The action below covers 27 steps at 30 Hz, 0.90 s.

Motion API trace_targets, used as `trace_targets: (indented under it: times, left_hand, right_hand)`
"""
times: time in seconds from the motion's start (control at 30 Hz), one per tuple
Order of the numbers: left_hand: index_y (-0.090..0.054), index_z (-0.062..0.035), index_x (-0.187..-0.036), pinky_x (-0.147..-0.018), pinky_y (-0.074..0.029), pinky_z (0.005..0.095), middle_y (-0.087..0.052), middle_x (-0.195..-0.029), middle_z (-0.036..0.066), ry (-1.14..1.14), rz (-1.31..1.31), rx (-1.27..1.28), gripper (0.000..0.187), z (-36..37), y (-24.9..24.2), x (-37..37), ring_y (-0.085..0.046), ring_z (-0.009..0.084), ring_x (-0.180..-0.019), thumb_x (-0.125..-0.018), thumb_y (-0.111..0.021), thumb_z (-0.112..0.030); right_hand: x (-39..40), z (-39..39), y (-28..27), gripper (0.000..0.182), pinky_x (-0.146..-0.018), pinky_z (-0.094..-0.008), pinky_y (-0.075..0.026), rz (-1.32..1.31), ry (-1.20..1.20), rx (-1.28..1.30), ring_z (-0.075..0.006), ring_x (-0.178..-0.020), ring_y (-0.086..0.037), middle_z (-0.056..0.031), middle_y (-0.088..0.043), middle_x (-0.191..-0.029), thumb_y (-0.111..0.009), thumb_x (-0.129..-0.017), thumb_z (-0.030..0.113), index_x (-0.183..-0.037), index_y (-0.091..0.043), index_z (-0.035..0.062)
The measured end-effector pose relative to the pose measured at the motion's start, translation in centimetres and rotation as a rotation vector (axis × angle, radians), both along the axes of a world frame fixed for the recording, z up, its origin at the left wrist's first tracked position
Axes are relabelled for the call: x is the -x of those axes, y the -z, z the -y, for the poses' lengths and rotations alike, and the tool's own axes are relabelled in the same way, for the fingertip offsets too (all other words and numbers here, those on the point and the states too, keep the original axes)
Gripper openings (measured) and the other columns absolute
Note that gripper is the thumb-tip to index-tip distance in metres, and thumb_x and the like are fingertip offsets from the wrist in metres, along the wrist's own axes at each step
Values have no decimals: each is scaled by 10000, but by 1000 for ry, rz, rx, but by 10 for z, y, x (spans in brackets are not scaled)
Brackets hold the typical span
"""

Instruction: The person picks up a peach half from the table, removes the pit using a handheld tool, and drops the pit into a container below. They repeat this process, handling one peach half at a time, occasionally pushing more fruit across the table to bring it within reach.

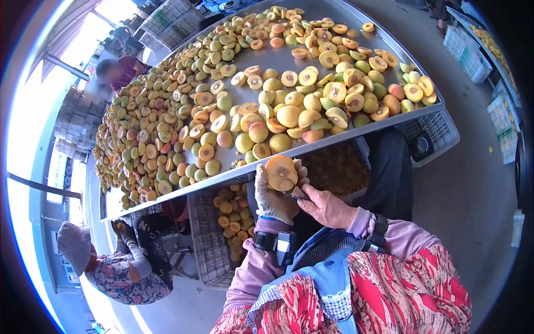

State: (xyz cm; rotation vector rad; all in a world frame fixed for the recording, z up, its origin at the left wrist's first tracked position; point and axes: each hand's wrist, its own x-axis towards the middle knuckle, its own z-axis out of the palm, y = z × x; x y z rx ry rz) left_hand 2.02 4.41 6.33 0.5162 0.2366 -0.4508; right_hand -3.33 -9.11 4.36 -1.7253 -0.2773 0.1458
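My left hand (273, 199), in a whitish glove, is closed around a halved orange-yellow fruit (281, 171) below the metal table's front edge. The cut face is turned up toward me, with the pit area at its middle. My bare right hand (325, 206) is wrapped round the handle of a small tool (299, 193), whose tip meets the lower part of the cut face. Much of the tool is hidden by my fingers and the fruit. Many halved and whole fruits (289, 116) lie on the metal table (278, 55) just beyond my hands.
A crate of fruit halves (208, 253) stands below the table at left, and another bin (359, 150) with dark contents lies under its edge. A seated co-worker in a hat (130, 275) is at lower left, another person (127, 71) at upper left. White crates (467, 55) stand at right.
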Motion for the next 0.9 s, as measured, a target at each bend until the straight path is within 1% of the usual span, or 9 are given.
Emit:
trace_targets:
  times: [0.07,0.27,0.4,0.43,0.5,0.53,0.7,0.77,0.9]
  left_hand:
    - [-488,4,-1122,-784,-480,412,-573,-1030,184,-17,-60,-29,625,3,9,9,-573,305,-878,-813,-542,-536]
    - [-527,-60,-1120,-734,-480,361,-574,-982,129,-55,-193,-85,541,32,27,22,-558,273,-844,-825,-548,-514]
    - [-515,-48,-1150,-717,-495,416,-586,-1016,173,-88,-122,-445,533,47,33,22,-586,312,-837,-839,-507,-481]
    - [-515,-48,-1150,-717,-495,416,-586,-1016,173,-88,-127,-448,533,46,39,23,-586,312,-837,-839,-507,-481]
    - [-496,1,-1150,-777,-488,444,-574,-1060,199,51,-153,-25,540,43,39,25,-577,347,-901,-817,-528,-424]
    - [-487,38,-1129,-841,-464,471,-563,-1088,220,-53,-163,-8,551,49,40,31,-560,372,-957,-790,-546,-392]
    - [-477,38,-1127,-850,-453,511,-572,-1060,214,32,-270,-4,566,51,54,21,-551,394,-971,-821,-524,-436]
    - [-484,-16,-1141,-776,-475,513,-568,-1049,186,211,-227,-235,545,49,63,17,-565,357,-925,-842,-509,-470]
    - [-519,-24,-1076,-809,-471,542,-591,-1001,194,45,-308,-215,467,56,62,15,-570,395,-932,-831,-517,-421]
  right_hand:
    - [8,7,1,287,-700,-453,-457,-15,-45,155,-429,-866,-567,-265,-594,-890,-494,-910,268,-1037,-461,13]
    - [26,27,27,314,-708,-455,-461,10,-41,173,-419,-842,-577,-247,-604,-869,-517,-893,273,-1069,-475,16]
    - [29,50,27,289,-714,-462,-453,-15,-54,225,-414,-842,-578,-234,-607,-878,-522,-888,269,-1043,-474,30]
    - [28,56,28,289,-714,-462,-453,-20,-55,222,-414,-842,-578,-234,-607,-878,-522,-888,269,-1043,-474,30]
    - [27,64,32,277,-706,-462,-451,-20,-61,341,-405,-832,-584,-222,-611,-864,-519,-887,275,-1017,-464,36]
    - [27,68,35,277,-706,-462,-451,-22,-60,335,-405,-832,-584,-222,-611,-864,-519,-887,275,-1017,-464,36]
    - [33,78,48,272,-697,-463,-450,-55,-14,321,-400,-818,-587,-221,-610,-840,-512,-888,295,-1005,-458,55]
    - [28,84,45,270,-695,-464,-449,-123,-31,384,-398,-823,-587,-224,-609,-844,-511,-888,295,-1007,-458,58]
    - [26,87,55,270,-680,-456,-451,-210,6,443,-391,-812,-589,-225,-606,-844,-500,-901,292,-1006,-461,47]
